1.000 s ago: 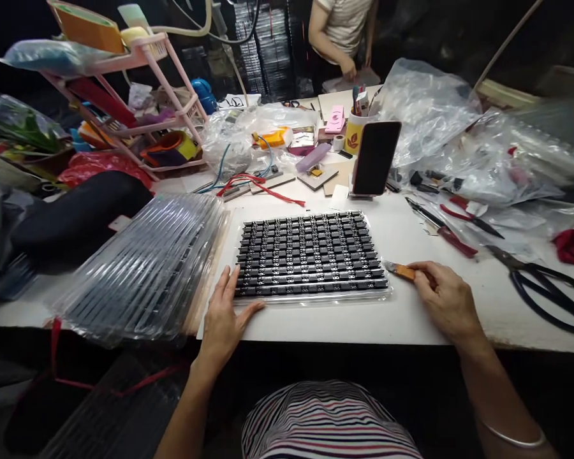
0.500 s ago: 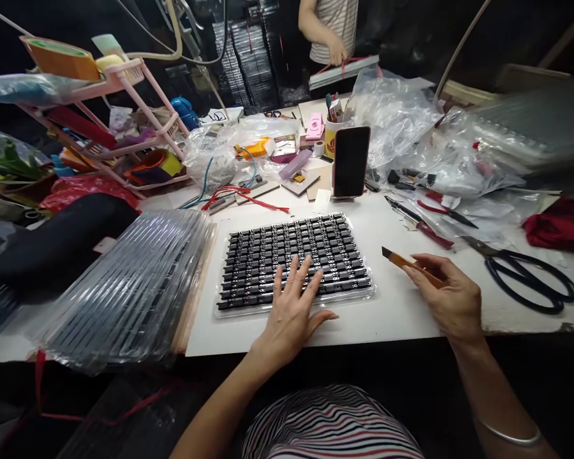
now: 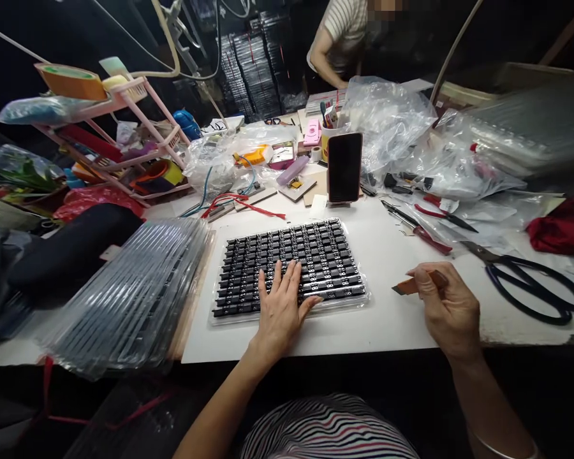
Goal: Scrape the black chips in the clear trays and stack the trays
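Observation:
Rows of small black circuit boards (image 3: 249, 268) fill a clear plastic tray (image 3: 363, 299) on the white board in front of me. My left hand (image 3: 281, 305) lies over the tray's near side, fingers spread across the boards and thumb pointing right. To the right of the tray, my right hand (image 3: 449, 309) is closed round a craft knife (image 3: 414, 284) with an orange-brown handle. Its dark blade points left, held apart from the tray. Large black-handled scissors (image 3: 530, 280) lie to the right of that hand.
Stacked clear plastic trays (image 3: 129, 293) stand at the left. A phone (image 3: 345, 167) is propped upright behind the tray. Pliers (image 3: 444, 217) and plastic bags (image 3: 387, 121) lie at the back right, near a pink rack (image 3: 148, 121) at left. A person (image 3: 339, 44) works across the table.
My left hand has slid left across the boards. The right hand has turned the knife, its blade now lower and tilted down. Across the table, the person has bent lower, and the bundle is set down.

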`<state>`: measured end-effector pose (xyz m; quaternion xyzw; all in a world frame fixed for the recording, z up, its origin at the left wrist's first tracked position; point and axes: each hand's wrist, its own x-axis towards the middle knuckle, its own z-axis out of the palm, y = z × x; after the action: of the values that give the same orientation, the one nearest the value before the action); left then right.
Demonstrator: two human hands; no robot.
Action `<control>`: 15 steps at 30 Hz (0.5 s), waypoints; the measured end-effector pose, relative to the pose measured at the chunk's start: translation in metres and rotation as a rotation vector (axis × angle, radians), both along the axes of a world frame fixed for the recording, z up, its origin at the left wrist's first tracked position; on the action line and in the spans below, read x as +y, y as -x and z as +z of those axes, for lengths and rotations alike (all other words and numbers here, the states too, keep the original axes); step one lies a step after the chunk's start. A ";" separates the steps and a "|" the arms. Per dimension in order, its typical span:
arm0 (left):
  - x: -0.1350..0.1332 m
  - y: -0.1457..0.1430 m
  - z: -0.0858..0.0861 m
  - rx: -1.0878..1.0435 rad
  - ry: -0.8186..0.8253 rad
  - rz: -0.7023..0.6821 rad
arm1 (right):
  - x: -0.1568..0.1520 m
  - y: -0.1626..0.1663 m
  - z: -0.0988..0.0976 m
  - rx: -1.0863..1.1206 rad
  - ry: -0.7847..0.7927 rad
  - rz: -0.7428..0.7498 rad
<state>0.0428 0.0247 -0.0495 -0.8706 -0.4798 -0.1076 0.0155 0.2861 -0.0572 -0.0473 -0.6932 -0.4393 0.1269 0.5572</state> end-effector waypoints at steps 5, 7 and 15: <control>-0.002 -0.001 0.001 -0.032 -0.025 -0.017 | 0.001 -0.005 -0.015 -0.058 0.102 0.022; -0.002 0.002 0.002 -0.052 -0.040 -0.022 | 0.000 -0.006 -0.019 0.040 0.150 0.036; 0.011 0.086 0.005 -0.240 -0.068 0.244 | 0.006 -0.008 -0.023 0.259 0.133 -0.001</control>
<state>-0.0427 0.0359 -0.0447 -0.7858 -0.5763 -0.2245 0.0006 0.2937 -0.0509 -0.0701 -0.7064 -0.3540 0.2440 0.5622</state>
